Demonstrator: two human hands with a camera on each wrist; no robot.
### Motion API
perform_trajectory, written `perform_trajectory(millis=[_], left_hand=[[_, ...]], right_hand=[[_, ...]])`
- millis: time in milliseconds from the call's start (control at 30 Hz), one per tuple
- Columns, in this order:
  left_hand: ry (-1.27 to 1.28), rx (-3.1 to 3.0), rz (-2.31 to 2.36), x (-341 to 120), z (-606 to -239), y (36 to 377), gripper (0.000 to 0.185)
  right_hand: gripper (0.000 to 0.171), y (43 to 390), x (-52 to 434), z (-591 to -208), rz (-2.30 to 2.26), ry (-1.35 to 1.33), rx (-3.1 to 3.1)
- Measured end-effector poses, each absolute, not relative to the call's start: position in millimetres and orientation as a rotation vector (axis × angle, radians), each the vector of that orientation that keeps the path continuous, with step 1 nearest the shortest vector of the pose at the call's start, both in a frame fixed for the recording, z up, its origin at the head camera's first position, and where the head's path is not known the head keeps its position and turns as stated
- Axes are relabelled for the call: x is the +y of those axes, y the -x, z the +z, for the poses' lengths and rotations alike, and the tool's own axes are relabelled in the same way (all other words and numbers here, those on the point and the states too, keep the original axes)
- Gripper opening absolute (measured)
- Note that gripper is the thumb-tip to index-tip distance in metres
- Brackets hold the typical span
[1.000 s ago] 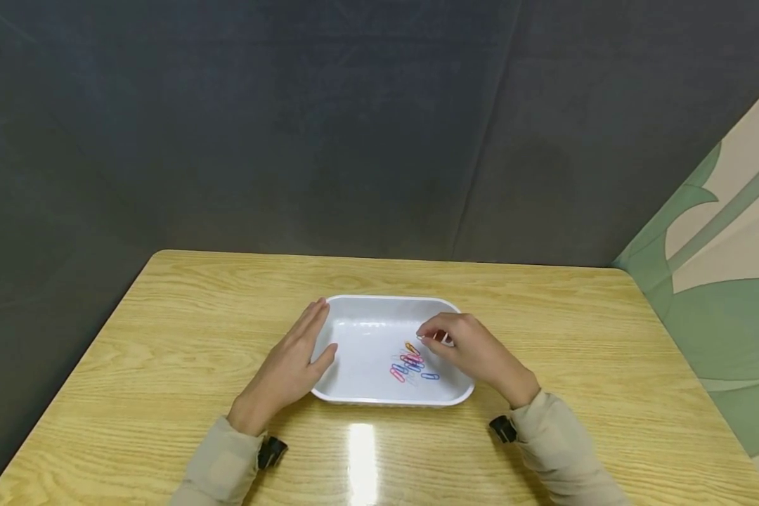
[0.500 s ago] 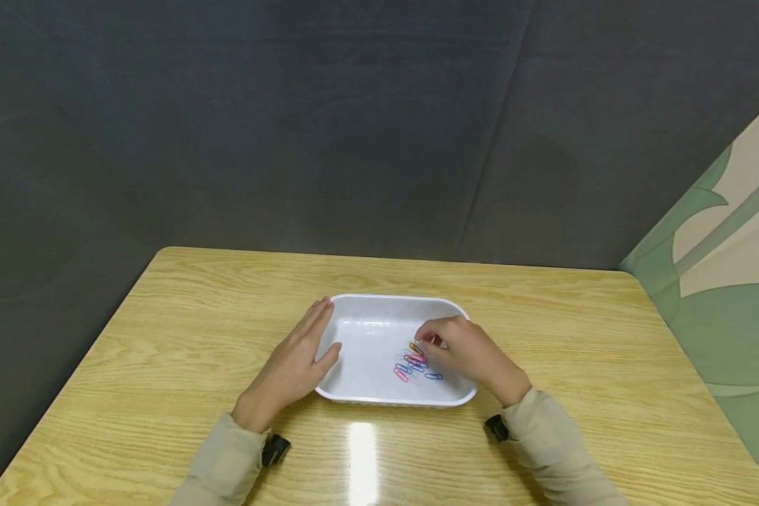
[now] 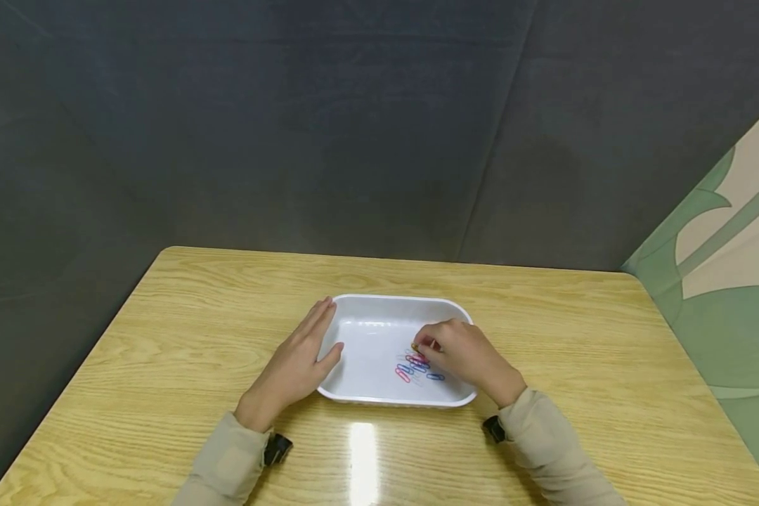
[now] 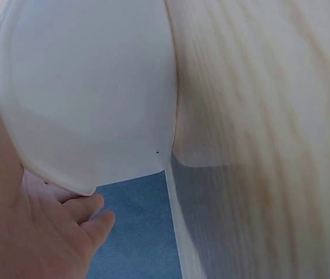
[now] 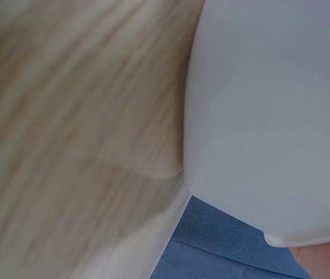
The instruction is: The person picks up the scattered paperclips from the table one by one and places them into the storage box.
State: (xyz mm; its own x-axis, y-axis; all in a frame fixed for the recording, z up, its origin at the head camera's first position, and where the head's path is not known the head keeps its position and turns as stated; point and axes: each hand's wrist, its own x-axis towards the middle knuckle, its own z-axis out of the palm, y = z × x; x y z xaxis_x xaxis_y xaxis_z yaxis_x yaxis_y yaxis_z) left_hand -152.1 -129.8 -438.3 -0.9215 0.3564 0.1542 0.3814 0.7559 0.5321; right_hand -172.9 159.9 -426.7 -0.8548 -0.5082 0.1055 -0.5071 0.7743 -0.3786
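A white rectangular tray (image 3: 367, 372) sits on the wooden table, with several coloured paper clips (image 3: 403, 372) heaped toward its right side. My left hand (image 3: 291, 369) rests along the tray's left rim, fingers straight and thumb over the inside. In the left wrist view the fingers (image 4: 98, 226) reach under the rim. My right hand (image 3: 464, 355) is inside the right part of the tray, thumb and forefinger pinching at a yellow paper clip (image 3: 414, 346); most of that clip is hidden by the fingertips. Only a small part of the right hand (image 5: 327, 258) shows in the right wrist view.
A blue paper clip (image 3: 436, 377) lies a little apart, right of the heap. Table surface (image 3: 228, 309) surrounds the tray. A dark curtain (image 3: 329, 140) hangs behind the table, and a patterned cloth (image 3: 727, 337) stands at the right.
My right hand has lowered slightly, its fingertips coming down onto the yellow paper clip, which showed uncovered before. The left hand keeps its place on the tray rim.
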Motion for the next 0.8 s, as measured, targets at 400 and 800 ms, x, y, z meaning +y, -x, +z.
perform_trajectory(millis=[400,800], left_hand=[[0.614,-2.912,-0.879,-128.1,-437.1,152.1,0.068],[0.638,-2.856,-0.759,-138.0,-426.9,153.5,0.066]], right_hand=[[0.007,170.0,162.4,-424.5,-0.697,0.838,2.973],[0.015,168.8,168.2,-416.6,-0.765,0.827,3.045]])
